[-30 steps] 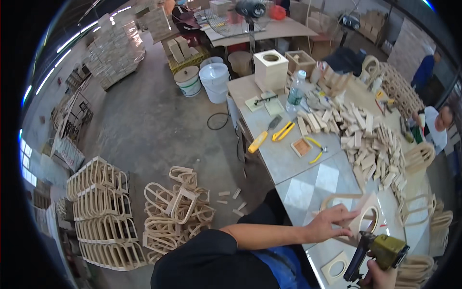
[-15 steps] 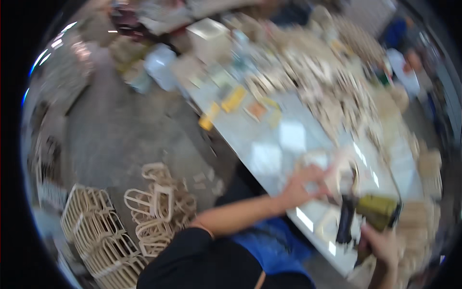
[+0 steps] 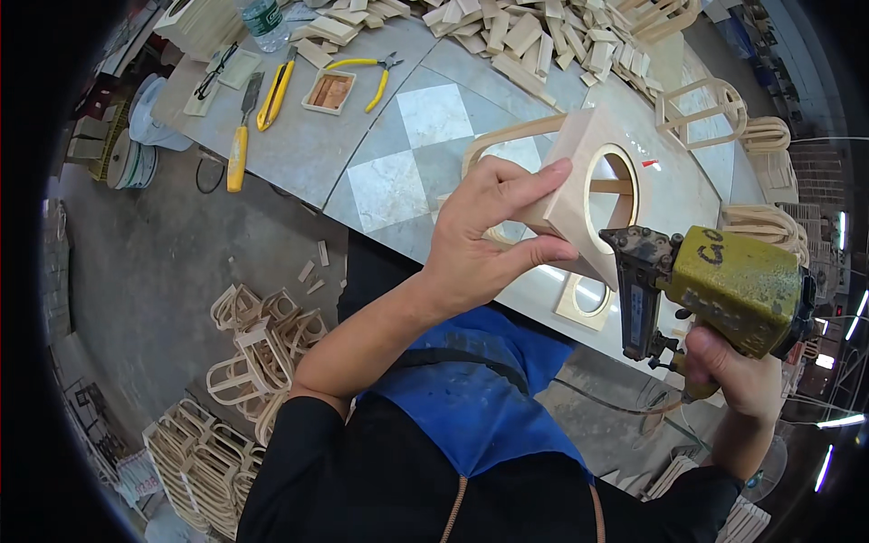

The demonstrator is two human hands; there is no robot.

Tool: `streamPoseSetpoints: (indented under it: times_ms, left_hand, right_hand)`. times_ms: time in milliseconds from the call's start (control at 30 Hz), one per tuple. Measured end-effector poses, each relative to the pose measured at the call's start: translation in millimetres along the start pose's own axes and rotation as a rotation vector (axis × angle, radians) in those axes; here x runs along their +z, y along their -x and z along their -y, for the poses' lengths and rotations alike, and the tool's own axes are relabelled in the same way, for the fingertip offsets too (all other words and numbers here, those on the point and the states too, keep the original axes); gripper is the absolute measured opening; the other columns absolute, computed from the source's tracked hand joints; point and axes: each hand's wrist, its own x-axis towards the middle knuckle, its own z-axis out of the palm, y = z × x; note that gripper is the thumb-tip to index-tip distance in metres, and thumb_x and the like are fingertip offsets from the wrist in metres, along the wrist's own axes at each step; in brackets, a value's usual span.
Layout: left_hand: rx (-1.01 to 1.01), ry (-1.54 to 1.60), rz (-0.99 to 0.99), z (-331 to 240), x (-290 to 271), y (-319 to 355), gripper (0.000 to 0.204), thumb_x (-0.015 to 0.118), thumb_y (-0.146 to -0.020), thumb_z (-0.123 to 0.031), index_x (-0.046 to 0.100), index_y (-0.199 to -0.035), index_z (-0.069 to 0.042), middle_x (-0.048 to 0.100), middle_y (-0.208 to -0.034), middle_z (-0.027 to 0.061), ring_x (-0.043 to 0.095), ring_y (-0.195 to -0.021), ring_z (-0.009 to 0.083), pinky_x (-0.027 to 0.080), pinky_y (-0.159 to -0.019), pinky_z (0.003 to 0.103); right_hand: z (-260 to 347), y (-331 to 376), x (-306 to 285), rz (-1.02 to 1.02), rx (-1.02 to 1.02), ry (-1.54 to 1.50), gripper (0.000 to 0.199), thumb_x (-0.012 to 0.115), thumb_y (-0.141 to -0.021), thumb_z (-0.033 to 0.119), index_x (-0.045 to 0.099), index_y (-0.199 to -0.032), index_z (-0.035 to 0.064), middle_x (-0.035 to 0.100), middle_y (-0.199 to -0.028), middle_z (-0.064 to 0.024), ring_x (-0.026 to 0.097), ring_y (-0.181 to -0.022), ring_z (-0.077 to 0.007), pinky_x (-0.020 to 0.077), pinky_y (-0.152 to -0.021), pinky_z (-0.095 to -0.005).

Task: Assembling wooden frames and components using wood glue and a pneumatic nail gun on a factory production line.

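Observation:
My left hand (image 3: 489,222) grips a pale wooden frame (image 3: 579,149) by its edge, thumb on top and fingers curled round the near side. The frame has a flat panel with a round, rimmed hole, and curved wooden loops stretch away behind it. In my right hand (image 3: 738,371) is a worn yellow-green pneumatic nail gun (image 3: 738,281), held by its handle. Its dark nose meets or nearly meets the panel just below the hole; I cannot tell whether they touch. A similar wooden piece with a round hole (image 3: 584,303) lies on the table under the held frame.
On the tiled table (image 3: 299,158) lie a yellow-handled chisel (image 3: 239,154), a yellow utility knife (image 3: 276,95), yellow pliers (image 3: 380,86) and a small tray (image 3: 328,92). Wooden blocks (image 3: 543,36) are heaped at the back. Several wooden frames (image 3: 204,471) stand stacked on the floor at left. An air hose (image 3: 615,409) trails below.
The wooden frame is now raised in my left hand, close to the nail gun. The nail gun stays in my right hand. The view has shifted, and the earlier blur is gone.

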Motion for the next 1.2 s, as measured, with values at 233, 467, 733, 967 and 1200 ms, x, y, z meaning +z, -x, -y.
streamPoseSetpoints:
  times_ms: [233,467,733,967,1200]
  left_hand:
    - [0.024,0.011,0.022,-1.1,-2.2,1.3,0.068,0.091,-0.072,-0.009,0.070,-0.136,-0.011,0.057,-0.104,0.0032,0.054,-0.092,0.0144,0.046,-0.084,0.025]
    - [0.084,-0.022,0.064,4.3,-6.0,-1.9,0.071,0.091,-0.072,-0.009,0.066,-0.138,-0.006,0.060,-0.109,0.0040,0.052,-0.095,0.0144,0.044,-0.083,0.025]
    - [0.098,-0.020,0.039,6.0,-4.8,3.7,0.071,0.092,-0.070,-0.008,0.067,-0.137,-0.008,0.060,-0.109,0.0034,0.052,-0.095,0.0138,0.044,-0.083,0.025]
    - [0.114,-0.017,0.038,6.1,-4.7,6.4,0.071,0.092,-0.070,-0.008,0.068,-0.137,-0.009,0.060,-0.108,0.0028,0.052,-0.094,0.0132,0.044,-0.082,0.025]
    - [0.082,-0.014,0.042,3.9,-6.8,7.1,0.070,0.092,-0.070,-0.007,0.069,-0.136,-0.009,0.059,-0.106,0.0023,0.052,-0.092,0.0130,0.044,-0.082,0.025]
  right_hand:
    - [4.5,-11.3,6.6,0.028,-0.122,0.082,0.044,0.084,-0.087,0.010,0.068,-0.127,0.0031,0.072,-0.092,-0.0048,0.056,-0.062,-0.0128,0.0457,-0.056,-0.0252]
    - [-3.2,-14.7,10.1,0.029,-0.276,0.149,0.038,0.073,-0.092,0.002,0.057,-0.125,-0.0065,0.061,-0.073,-0.0080,0.048,-0.044,-0.0126,0.0413,-0.039,-0.0250]
    - [1.8,-11.6,12.5,-0.029,-0.116,0.102,0.045,0.080,-0.087,0.007,0.063,-0.127,-0.0018,0.067,-0.082,-0.0085,0.055,-0.055,-0.0130,0.0452,-0.048,-0.0252]
    - [-4.2,-12.6,11.9,-0.003,-0.255,0.131,0.042,0.073,-0.091,0.001,0.056,-0.129,-0.0061,0.059,-0.071,-0.0082,0.046,-0.043,-0.0120,0.0397,-0.037,-0.0245]
    - [0.9,-15.3,10.7,0.037,-0.270,0.228,0.045,0.076,-0.089,0.005,0.059,-0.130,-0.0020,0.063,-0.083,-0.0086,0.053,-0.057,-0.0159,0.0458,-0.049,-0.0282]
